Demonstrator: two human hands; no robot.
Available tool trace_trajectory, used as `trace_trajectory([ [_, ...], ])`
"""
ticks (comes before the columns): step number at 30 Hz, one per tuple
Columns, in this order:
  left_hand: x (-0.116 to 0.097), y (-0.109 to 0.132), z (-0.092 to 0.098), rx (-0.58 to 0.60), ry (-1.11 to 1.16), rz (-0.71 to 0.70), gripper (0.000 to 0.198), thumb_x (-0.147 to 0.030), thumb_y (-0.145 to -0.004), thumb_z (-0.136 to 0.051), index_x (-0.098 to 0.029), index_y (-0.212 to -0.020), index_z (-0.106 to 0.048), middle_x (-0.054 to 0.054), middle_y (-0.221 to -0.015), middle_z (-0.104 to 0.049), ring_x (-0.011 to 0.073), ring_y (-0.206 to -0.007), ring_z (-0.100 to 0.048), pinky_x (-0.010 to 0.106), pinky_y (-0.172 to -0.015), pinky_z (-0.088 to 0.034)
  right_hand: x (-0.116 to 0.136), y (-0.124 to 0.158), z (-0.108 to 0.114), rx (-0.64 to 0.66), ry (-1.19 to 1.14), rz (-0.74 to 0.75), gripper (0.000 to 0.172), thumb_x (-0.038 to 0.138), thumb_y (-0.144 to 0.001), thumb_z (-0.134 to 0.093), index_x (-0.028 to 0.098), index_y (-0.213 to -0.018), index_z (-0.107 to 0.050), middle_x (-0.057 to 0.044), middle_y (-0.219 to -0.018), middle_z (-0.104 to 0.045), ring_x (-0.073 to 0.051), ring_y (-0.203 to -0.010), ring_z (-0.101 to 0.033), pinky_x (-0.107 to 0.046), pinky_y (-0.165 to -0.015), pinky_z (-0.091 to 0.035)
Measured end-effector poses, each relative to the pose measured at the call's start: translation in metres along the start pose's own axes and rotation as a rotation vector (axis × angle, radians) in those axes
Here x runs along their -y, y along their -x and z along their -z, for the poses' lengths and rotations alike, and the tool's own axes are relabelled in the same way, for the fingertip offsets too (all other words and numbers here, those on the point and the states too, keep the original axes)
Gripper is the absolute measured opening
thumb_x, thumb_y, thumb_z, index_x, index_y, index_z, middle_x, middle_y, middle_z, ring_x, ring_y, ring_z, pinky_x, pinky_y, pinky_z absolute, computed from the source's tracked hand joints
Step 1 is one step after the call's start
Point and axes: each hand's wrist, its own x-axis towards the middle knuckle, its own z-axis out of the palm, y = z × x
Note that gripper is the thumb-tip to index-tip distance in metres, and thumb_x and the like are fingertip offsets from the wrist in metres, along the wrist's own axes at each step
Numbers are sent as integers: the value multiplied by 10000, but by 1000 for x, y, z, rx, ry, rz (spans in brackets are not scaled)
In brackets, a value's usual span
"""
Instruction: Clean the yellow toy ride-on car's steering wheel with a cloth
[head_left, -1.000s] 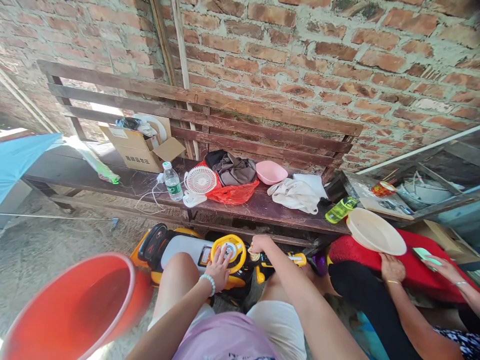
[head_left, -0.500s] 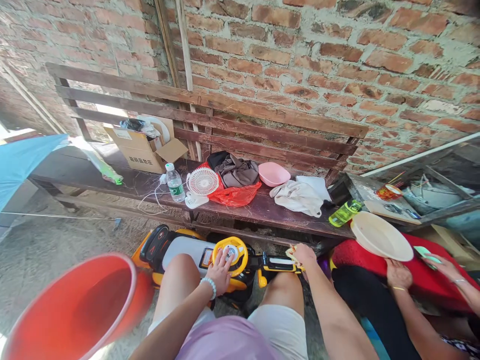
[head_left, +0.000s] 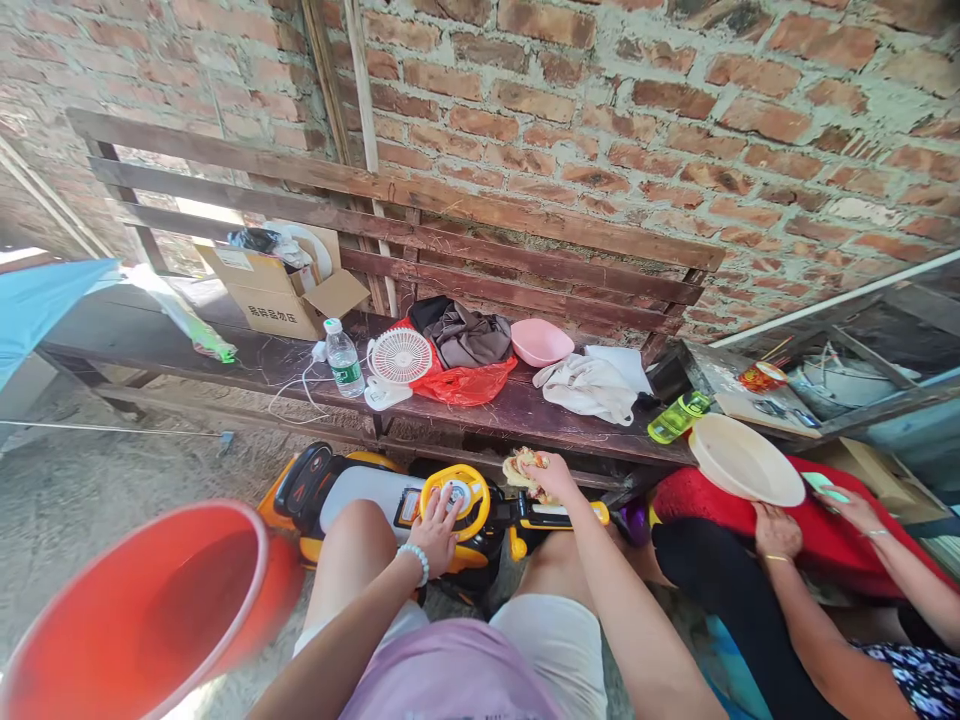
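Note:
My left hand [head_left: 436,535] rests with its fingers stretched over the yellow steering wheel [head_left: 481,512] of a yellow, black and grey ride-on toy car [head_left: 351,497]. A crumpled pale yellow cloth [head_left: 517,470] with reddish patches is pinched in my right hand [head_left: 551,477]. That hand is raised over the black and yellow bar [head_left: 559,515] at the toy car's right end, near the bench's front edge.
A dark wooden bench [head_left: 480,425] holds a cardboard box [head_left: 262,295], bottle [head_left: 343,360], fan [head_left: 400,357], pink basin [head_left: 541,343] and cloths. A large red tub [head_left: 247,630] stands left. At right, another person's hands [head_left: 778,530] hold a cream basin [head_left: 746,460] and a green item.
My right hand has moved left and upward with the cloth, away from the bar's end. My left hand stays on the steering wheel. The view has shifted slightly.

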Motion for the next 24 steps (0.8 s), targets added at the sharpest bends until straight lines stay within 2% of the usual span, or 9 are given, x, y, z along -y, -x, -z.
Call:
trace_trajectory([
  [4, 0, 1, -1, -13, 21, -2, 799, -296, -909, -458, -216, -1665, -210, 52, -1752, 19, 341, -1613, -4, 576, -1234, -284, 30, 27, -23, 147, 486, 329, 119, 244, -781, -742, 237, -890, -788, -87, -1127, -722, -280, -1114, -606, -336, -932, -448],
  [7, 2, 0, -5, -23, 29, -4, 795, -290, -910, -448, -220, -1665, -207, 45, -1752, 28, 338, -1613, 9, 584, -1231, -285, 43, 49, -47, 213, 757, 403, 157, 155, -835, -661, 215, -856, -804, -154, -1114, -714, -336, -1163, -556, -446, -1001, -406],
  [10, 4, -2, -9, -21, 38, -4, 801, -298, -908, -453, -231, -1666, -204, 48, -1753, 25, 339, -1613, 18, 593, -1210, -313, 55, 57, -64, 248, 888, 383, 263, 134, -885, -577, 214, -930, -823, -183, -1061, -732, -353, -1144, -554, -505, -999, -403],
  [13, 5, -2, -9, -8, 46, -10, 795, -302, -913, -454, -232, -1665, -207, 59, -1754, 18, 349, -1611, 14, 604, -1206, -311, 65, 52, -68, 240, 957, 287, 264, 192, -875, -611, 212, -1035, -820, -196, -1141, -731, -368, -1169, -563, -531, -1003, -420],
  [16, 5, -2, -8, -10, 50, -17, 782, -299, -923, -443, -227, -1665, -208, 65, -1754, 15, 355, -1610, 7, 604, -1199, -322, 71, 41, -59, 252, 971, 213, 283, 222, -850, -662, 175, -1086, -810, -212, -1186, -720, -361, -1159, -614, -476, -968, -470],
  [20, 6, -1, -8, -16, 51, -20, 787, -298, -918, -447, -223, -1665, -211, 63, -1752, 14, 355, -1610, -4, 606, -1198, -328, 69, 29, -44, 255, 947, 188, 297, 176, -852, -668, 182, -1119, -798, -176, -1164, -726, -301, -1068, -682, -372, -898, -507],
  [24, 5, 0, -7, -21, 46, -21, 785, -295, -920, -451, -216, -1664, -213, 67, -1751, 19, 354, -1610, -7, 607, -1221, -289, 67, 23, -34, 177, 936, 171, 322, 141, -913, -576, 184, -1172, -762, -176, -1220, -683, -304, -1129, -653, -372, -916, -492],
])
